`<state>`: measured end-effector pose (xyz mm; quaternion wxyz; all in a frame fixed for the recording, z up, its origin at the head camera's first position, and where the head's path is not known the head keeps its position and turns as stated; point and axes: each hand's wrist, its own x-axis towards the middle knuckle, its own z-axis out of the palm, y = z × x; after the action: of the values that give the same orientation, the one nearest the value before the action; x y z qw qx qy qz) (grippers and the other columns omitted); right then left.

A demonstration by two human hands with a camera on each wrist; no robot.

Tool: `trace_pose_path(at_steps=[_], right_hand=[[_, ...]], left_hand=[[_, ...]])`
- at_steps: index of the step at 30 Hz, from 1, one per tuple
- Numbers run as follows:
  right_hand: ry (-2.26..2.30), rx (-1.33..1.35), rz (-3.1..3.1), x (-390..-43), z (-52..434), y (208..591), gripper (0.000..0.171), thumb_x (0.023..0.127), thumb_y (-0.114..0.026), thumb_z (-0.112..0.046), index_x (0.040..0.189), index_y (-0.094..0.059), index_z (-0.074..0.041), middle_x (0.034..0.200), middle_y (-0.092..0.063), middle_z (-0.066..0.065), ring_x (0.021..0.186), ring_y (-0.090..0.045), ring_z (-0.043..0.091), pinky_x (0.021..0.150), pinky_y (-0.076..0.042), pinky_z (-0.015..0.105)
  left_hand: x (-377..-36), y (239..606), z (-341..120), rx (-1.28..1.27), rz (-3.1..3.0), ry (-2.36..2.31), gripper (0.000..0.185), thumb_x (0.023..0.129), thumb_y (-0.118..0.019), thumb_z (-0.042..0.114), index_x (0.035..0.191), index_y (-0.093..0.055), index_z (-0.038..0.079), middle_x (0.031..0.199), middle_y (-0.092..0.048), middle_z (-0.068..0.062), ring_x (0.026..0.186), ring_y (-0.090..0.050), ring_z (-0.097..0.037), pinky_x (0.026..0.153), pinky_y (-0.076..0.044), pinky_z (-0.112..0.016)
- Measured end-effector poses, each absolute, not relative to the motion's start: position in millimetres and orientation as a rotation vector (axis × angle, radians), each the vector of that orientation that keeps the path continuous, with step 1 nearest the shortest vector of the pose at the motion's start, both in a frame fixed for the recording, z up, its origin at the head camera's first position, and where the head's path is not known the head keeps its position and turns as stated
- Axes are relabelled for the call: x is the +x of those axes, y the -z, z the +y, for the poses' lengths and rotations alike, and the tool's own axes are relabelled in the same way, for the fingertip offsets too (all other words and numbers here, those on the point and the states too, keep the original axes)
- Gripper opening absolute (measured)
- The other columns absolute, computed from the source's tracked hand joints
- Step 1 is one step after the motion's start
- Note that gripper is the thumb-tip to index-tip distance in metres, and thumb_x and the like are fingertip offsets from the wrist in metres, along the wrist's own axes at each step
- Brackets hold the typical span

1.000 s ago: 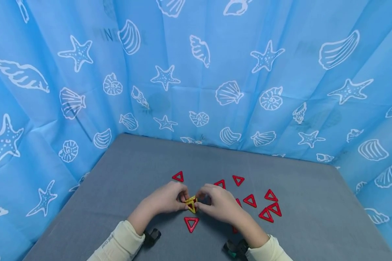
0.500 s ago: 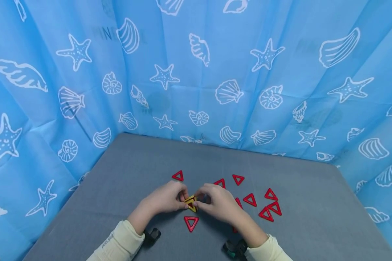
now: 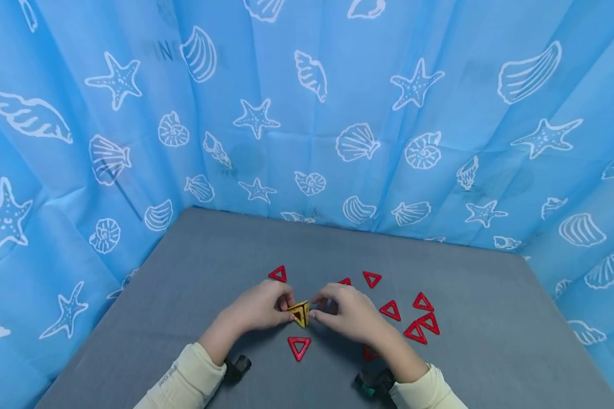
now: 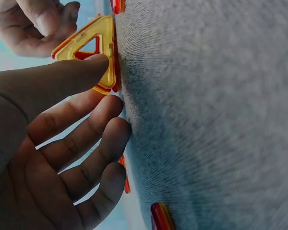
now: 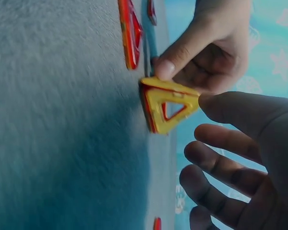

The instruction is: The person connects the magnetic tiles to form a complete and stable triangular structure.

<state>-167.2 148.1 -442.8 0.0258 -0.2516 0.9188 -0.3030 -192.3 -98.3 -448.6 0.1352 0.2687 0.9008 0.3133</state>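
Note:
A small pyramid of yellow and red triangular magnetic tiles (image 3: 300, 314) stands on the grey table between both hands. My left hand (image 3: 261, 307) pinches it, thumb on a yellow tile's face, which shows well in the left wrist view. That hand's other fingers are loosely bent below. My right hand (image 3: 348, 311) is just right of the pyramid, fingers loosely curved and apart. In the right wrist view its thumb tip overlaps the tile pyramid's (image 5: 170, 105) outer corner. A red triangular tile (image 3: 299, 347) lies flat just in front of the pyramid.
Several more red triangular tiles (image 3: 390, 310) lie scattered to the right, some partly under the right arm. Another red tile (image 3: 278, 274) lies behind the left hand. A blue curtain (image 3: 307, 113) with shell prints rises behind the table (image 3: 225, 244).
My right thumb has drawn off the pyramid's front face and sits slightly to its right. The pyramid's right side now shows more. The left hand keeps its pinch.

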Motion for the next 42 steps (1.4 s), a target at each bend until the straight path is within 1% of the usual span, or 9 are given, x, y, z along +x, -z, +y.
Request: trace_pose_path(at_steps=[6,8,11,13,16,21,25,33,42], right_hand=[[0.951,-0.740,2.798,-165.3,166.6,439.6,0.017,0.097,-0.080,-0.031,0.109,-0.079,-0.020,0.095,-0.069,-0.014,0.077,-0.059,0.003,0.070,-0.052,0.026],[0.973,-0.720,2.781,-162.9,175.8,438.7,0.018,0.097,-0.079,-0.031,0.111,-0.079,-0.019,0.096,-0.070,-0.013,0.081,-0.061,0.004,0.072,-0.053,0.027],[1.007,-0.692,2.772,-159.2,190.7,438.4,0.018,0.098,-0.078,-0.032,0.110,-0.079,-0.018,0.097,-0.070,-0.012,0.081,-0.062,0.005,0.072,-0.053,0.027],[1.023,-0.681,2.762,-156.4,200.6,438.9,0.018,0.098,-0.078,-0.032,0.110,-0.078,-0.018,0.096,-0.070,-0.011,0.080,-0.062,0.006,0.071,-0.053,0.027],[1.030,-0.654,2.747,-150.5,214.4,440.9,0.018,0.097,-0.079,-0.032,0.108,-0.078,-0.018,0.093,-0.068,-0.010,0.077,-0.061,0.005,0.068,-0.052,0.026],[1.011,-0.613,2.728,-138.2,234.3,442.9,0.021,0.094,-0.083,-0.033,0.107,-0.077,-0.018,0.092,-0.068,-0.010,0.078,-0.060,0.004,0.069,-0.053,0.025],[1.002,-0.601,2.712,-130.2,245.9,443.4,0.022,0.091,-0.085,-0.034,0.106,-0.078,-0.019,0.092,-0.069,-0.009,0.078,-0.061,0.004,0.070,-0.054,0.025],[0.933,-0.593,2.639,-123.0,255.0,445.5,0.027,0.087,-0.089,-0.037,0.105,-0.077,-0.020,0.091,-0.067,-0.009,0.078,-0.060,0.007,0.067,-0.052,0.025],[0.878,-0.584,2.656,-117.1,254.4,445.0,0.028,0.083,-0.091,-0.040,0.102,-0.077,-0.023,0.089,-0.065,-0.010,0.079,-0.058,0.006,0.066,-0.051,0.025]], left_hand=[[-190.2,447.7,-102.5,0.784,2.629,-0.890,0.018,0.091,-0.085,0.022,0.086,-0.068,0.021,0.079,-0.063,0.009,0.070,-0.058,-0.009,0.067,-0.049,-0.031],[-188.6,444.2,-104.4,0.802,2.608,-0.901,0.020,0.091,-0.085,0.022,0.083,-0.067,0.021,0.078,-0.063,0.009,0.069,-0.057,-0.009,0.065,-0.048,-0.030],[-187.6,437.7,-107.3,0.838,2.544,-0.907,0.020,0.091,-0.085,0.021,0.082,-0.067,0.020,0.077,-0.063,0.007,0.068,-0.057,-0.008,0.064,-0.048,-0.029],[-187.3,433.3,-108.5,0.854,2.468,-0.908,0.018,0.091,-0.086,0.020,0.084,-0.069,0.018,0.078,-0.064,0.006,0.069,-0.058,-0.009,0.065,-0.048,-0.028],[-186.7,432.1,-107.7,0.837,2.358,-0.898,0.015,0.089,-0.088,0.020,0.090,-0.073,0.016,0.083,-0.067,0.004,0.074,-0.060,-0.009,0.068,-0.049,-0.027],[-181.2,431.3,-103.1,0.828,2.268,-0.919,0.023,0.082,-0.093,0.018,0.096,-0.075,0.012,0.089,-0.070,-0.003,0.076,-0.061,-0.011,0.067,-0.050,-0.026],[-179.3,431.8,-100.4,0.838,2.246,-0.939,0.028,0.077,-0.096,0.015,0.097,-0.075,0.012,0.090,-0.070,-0.004,0.076,-0.061,-0.011,0.068,-0.050,-0.026],[-176.6,437.8,-97.6,0.837,2.221,-0.951,0.028,0.076,-0.096,0.009,0.095,-0.076,0.013,0.087,-0.069,-0.002,0.074,-0.060,-0.008,0.068,-0.051,-0.024],[-175.1,440.3,-93.9,0.878,2.231,-0.945,0.022,0.078,-0.093,0.006,0.090,-0.076,0.013,0.082,-0.069,-0.001,0.071,-0.061,-0.008,0.066,-0.051,-0.023]])
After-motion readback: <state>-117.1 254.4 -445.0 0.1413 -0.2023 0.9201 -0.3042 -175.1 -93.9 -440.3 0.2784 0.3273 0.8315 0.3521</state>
